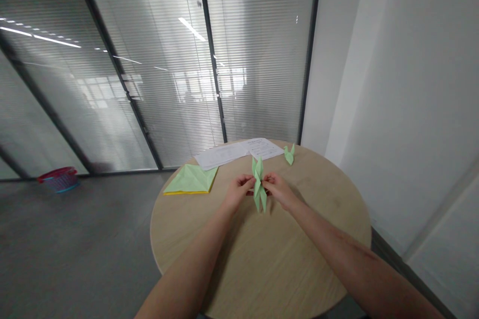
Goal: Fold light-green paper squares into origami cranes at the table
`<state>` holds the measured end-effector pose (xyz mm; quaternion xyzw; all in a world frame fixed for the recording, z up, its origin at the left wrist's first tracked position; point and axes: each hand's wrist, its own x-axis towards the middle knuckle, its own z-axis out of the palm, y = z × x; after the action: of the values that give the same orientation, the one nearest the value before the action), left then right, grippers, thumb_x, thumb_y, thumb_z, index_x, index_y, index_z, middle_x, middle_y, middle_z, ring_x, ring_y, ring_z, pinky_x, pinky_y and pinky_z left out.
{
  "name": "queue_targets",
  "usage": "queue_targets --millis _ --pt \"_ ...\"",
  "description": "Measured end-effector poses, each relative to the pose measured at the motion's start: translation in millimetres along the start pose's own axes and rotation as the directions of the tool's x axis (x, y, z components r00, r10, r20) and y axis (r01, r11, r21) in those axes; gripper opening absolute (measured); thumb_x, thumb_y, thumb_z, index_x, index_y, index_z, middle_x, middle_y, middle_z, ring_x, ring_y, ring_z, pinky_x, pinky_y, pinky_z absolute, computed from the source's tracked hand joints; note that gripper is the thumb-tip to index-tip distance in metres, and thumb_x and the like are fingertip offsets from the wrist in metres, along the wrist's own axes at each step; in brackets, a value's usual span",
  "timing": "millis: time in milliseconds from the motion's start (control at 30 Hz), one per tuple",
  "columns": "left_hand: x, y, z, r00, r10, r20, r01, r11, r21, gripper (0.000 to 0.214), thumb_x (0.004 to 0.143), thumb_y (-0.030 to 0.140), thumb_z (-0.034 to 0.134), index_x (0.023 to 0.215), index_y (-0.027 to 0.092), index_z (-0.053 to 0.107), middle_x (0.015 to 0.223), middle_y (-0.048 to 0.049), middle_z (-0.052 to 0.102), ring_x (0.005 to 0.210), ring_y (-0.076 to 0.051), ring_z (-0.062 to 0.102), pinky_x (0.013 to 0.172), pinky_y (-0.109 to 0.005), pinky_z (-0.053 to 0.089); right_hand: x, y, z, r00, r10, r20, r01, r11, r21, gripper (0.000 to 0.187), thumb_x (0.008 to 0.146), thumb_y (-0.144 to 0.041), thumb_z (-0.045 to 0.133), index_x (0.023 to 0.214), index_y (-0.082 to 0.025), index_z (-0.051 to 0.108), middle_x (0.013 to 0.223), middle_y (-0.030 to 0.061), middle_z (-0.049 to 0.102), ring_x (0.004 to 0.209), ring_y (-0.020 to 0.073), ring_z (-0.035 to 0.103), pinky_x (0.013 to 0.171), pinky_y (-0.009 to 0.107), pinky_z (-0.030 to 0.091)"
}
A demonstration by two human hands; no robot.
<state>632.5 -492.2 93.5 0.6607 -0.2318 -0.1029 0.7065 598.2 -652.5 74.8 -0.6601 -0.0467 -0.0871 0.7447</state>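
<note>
Over the middle of a round wooden table [262, 259] I hold a narrow, partly folded piece of light green paper [259, 187] upright between both hands. My left hand [239, 190] pinches its left side at mid-height. My right hand [276, 189] pinches the right side at the same height. Pointed flaps stick out above and below my fingers.
A creased green and yellow paper square [190, 180] lies flat at the table's left rear. White printed sheets [239, 152] lie at the far edge, with a small folded green paper figure [289, 155] beside them. A red and blue basket [59, 178] stands on the floor by the glass wall.
</note>
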Motion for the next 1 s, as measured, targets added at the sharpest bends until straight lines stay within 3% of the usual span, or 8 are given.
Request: queue_targets --millis 200,433,633,800,1000 --pt "1 -1 0.1 0.999 0.033 -0.029 -0.032 0.999 0.036 0.035 0.071 0.042 0.072 0.09 0.013 0.071 0.084 -0.0076 0.071 0.072 -0.017 0.064 0.066 -0.029 0.052 1 -2 2 0.998 -0.056 0.028 0.057 0.998 -0.026 0.021 0.069 -0.033 0.067 0.082 -0.016 0.062 0.076 0.0025 0.066 0.07 0.0157 0.061 0.068 0.028 0.047" --pt "5 -4 -1.8 0.989 0.072 -0.126 -0.06 0.994 0.096 0.033 0.069 0.041 0.072 0.086 0.013 0.072 0.08 -0.0075 0.072 0.071 -0.018 0.064 0.065 -0.029 0.051 0 -1 3 0.994 -0.031 0.108 0.035 0.999 -0.035 0.028 0.081 -0.043 0.056 0.09 -0.018 0.063 0.091 0.0056 0.067 0.084 0.0187 0.064 0.078 0.034 0.047" --pt "7 -6 -3.2 0.989 0.129 -0.067 -0.119 0.982 0.144 0.035 0.071 0.043 0.069 0.085 0.011 0.073 0.08 -0.009 0.072 0.071 -0.019 0.064 0.065 -0.03 0.05 -1 3 1 0.991 -0.03 0.133 0.034 0.999 -0.034 0.033 0.079 -0.048 0.061 0.094 -0.019 0.06 0.093 0.0066 0.068 0.087 0.0196 0.064 0.077 0.034 0.047" --pt "4 -1 0.5 0.97 0.239 -0.049 -0.216 0.935 0.28 0.03 0.075 0.041 0.066 0.082 0.013 0.073 0.084 -0.0087 0.072 0.077 -0.02 0.065 0.073 -0.031 0.05 1 5 1 0.992 -0.044 0.116 0.048 0.998 -0.029 0.031 0.077 -0.046 0.064 0.093 -0.019 0.058 0.092 0.0053 0.066 0.084 0.0178 0.063 0.075 0.033 0.047" --pt "-4 8 5.8 0.963 0.271 -0.002 -0.242 0.862 0.445 0.028 0.083 0.037 0.058 0.09 0.016 0.074 0.088 -0.0069 0.074 0.082 -0.02 0.067 0.079 -0.032 0.05 -1 0 3 0.993 -0.052 0.103 0.055 0.998 -0.032 0.028 0.077 -0.043 0.063 0.094 -0.021 0.059 0.098 0.0049 0.066 0.09 0.0195 0.063 0.079 0.035 0.047"
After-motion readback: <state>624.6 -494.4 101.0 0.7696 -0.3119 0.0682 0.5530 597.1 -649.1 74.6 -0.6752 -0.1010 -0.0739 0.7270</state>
